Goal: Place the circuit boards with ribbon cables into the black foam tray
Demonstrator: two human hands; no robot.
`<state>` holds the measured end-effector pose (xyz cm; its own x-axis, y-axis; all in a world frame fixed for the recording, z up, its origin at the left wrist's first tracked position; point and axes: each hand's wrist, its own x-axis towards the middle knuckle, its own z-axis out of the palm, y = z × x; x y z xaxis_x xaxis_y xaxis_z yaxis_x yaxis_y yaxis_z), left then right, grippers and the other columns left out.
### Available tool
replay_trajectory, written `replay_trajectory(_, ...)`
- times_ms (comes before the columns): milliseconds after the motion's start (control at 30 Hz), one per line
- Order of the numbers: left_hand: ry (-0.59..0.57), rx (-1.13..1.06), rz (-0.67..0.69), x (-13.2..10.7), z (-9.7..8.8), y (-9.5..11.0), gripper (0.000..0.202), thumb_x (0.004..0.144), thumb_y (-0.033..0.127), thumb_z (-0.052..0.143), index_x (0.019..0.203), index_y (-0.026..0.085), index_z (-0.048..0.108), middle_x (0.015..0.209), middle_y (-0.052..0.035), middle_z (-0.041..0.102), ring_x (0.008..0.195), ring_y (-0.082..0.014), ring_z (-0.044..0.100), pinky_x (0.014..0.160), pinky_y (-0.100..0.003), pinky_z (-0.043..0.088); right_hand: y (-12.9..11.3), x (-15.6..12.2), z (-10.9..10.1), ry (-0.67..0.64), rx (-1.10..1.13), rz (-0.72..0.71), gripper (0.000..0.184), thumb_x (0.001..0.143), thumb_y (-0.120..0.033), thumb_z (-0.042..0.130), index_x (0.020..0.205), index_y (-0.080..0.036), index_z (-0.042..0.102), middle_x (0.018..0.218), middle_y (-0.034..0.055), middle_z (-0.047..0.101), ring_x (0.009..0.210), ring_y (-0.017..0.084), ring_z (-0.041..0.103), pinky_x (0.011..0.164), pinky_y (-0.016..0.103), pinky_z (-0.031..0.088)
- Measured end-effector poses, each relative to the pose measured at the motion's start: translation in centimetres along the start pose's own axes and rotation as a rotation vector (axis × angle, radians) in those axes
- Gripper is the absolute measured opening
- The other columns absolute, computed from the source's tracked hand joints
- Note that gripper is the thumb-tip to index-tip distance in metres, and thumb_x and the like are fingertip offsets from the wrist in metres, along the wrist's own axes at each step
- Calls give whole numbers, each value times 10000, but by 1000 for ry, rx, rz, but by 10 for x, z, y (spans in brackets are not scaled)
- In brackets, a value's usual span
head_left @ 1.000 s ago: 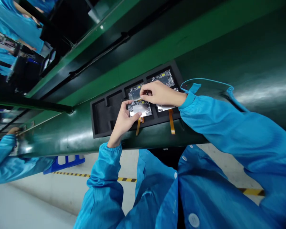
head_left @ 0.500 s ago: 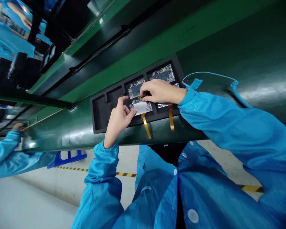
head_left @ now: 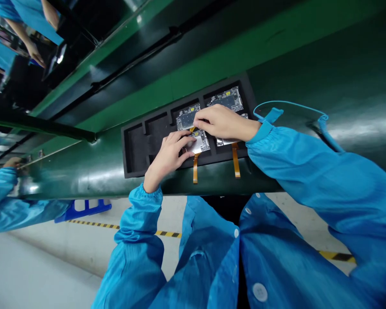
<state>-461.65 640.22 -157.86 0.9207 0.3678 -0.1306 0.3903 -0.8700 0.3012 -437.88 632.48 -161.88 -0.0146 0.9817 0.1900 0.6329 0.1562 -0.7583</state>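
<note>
A black foam tray point(head_left: 157, 131) with compartments lies on the green bench. In its middle compartment are an upper circuit board point(head_left: 185, 121) and a lower circuit board point(head_left: 198, 146) with a silvery plate. My left hand point(head_left: 167, 155) curves over the lower board, fingers on its top and thumb at its near edge. With thumb and index finger closed, my right hand point(head_left: 224, 122) pinches a short orange flex cable point(head_left: 192, 129) between the two boards; the fingertips partly hide it. Another orange flex cable point(head_left: 195, 170) hangs from the lower board over the tray's near edge.
More circuit boards point(head_left: 228, 99) sit in the right compartment, with an orange flex cable point(head_left: 236, 163) hanging out. A blue coiled cord point(head_left: 323, 124) runs from my right wrist strap. A co-worker's sleeve point(head_left: 1, 184) is at the far left, near a blue plastic frame point(head_left: 83, 210).
My left hand has shifted further over the lower board, which has turned slightly, its flex cable now hanging straighter. My right hand stays at the short flex cable. The view has moved a little.
</note>
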Motion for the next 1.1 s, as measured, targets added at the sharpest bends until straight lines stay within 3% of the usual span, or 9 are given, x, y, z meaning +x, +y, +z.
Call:
replay_trajectory(333,-46,-54,86,3,-5,-6,362,1011,295,708,1369,253,736,1564,-141,654,1435,-352,581,1174,-515,467,-2,-4,-2,58,129,70,324,1086,-408,611,833,-212,661,760,36,646,765,205,557,817,356,363)
replay_trajectory(467,-46,-70,99,3,-4,-9,355,995,286,728,1347,260,760,1559,-141,659,1414,-359,592,1171,-545,474,-7,-6,-4,216,211,110,359,1085,-436,624,805,-213,647,756,39,662,761,205,568,814,362,392)
replay_trajectory(600,-22,-136,115,8,-6,-10,299,990,334,739,1272,253,797,1529,-140,670,1406,-358,595,1210,-574,457,-13,-3,-13,436,485,218,395,1085,-493,639,801,-218,633,712,27,659,650,169,551,664,332,397)
replay_trajectory(767,142,-371,67,27,-13,-18,165,986,347,707,1040,246,827,1212,-98,790,1211,-300,677,1174,-505,485,0,2,-42,619,723,400,375,1103,-240,533,740,-199,614,615,25,651,441,84,434,503,325,219)
replay_trajectory(933,464,-598,-165,44,-14,-45,80,890,301,803,868,225,792,868,-51,730,847,-216,625,839,-328,506,34,5,-56,820,549,343,402,1077,-220,600,676,-221,621,550,3,608,435,72,453,534,341,285)
replay_trajectory(1000,504,-596,-210,42,-10,-52,133,922,332,782,875,208,779,816,-33,703,755,-180,573,740,-292,443,37,6,-56,821,509,338,405,1041,-122,605,649,-213,649,533,5,611,434,71,468,537,346,305)
replay_trajectory(1100,462,-461,-228,33,-5,-53,259,1010,383,686,844,188,721,735,-3,649,695,-153,538,700,-278,374,33,6,-54,809,457,382,447,925,59,610,569,-200,684,506,25,624,418,66,462,543,388,303)
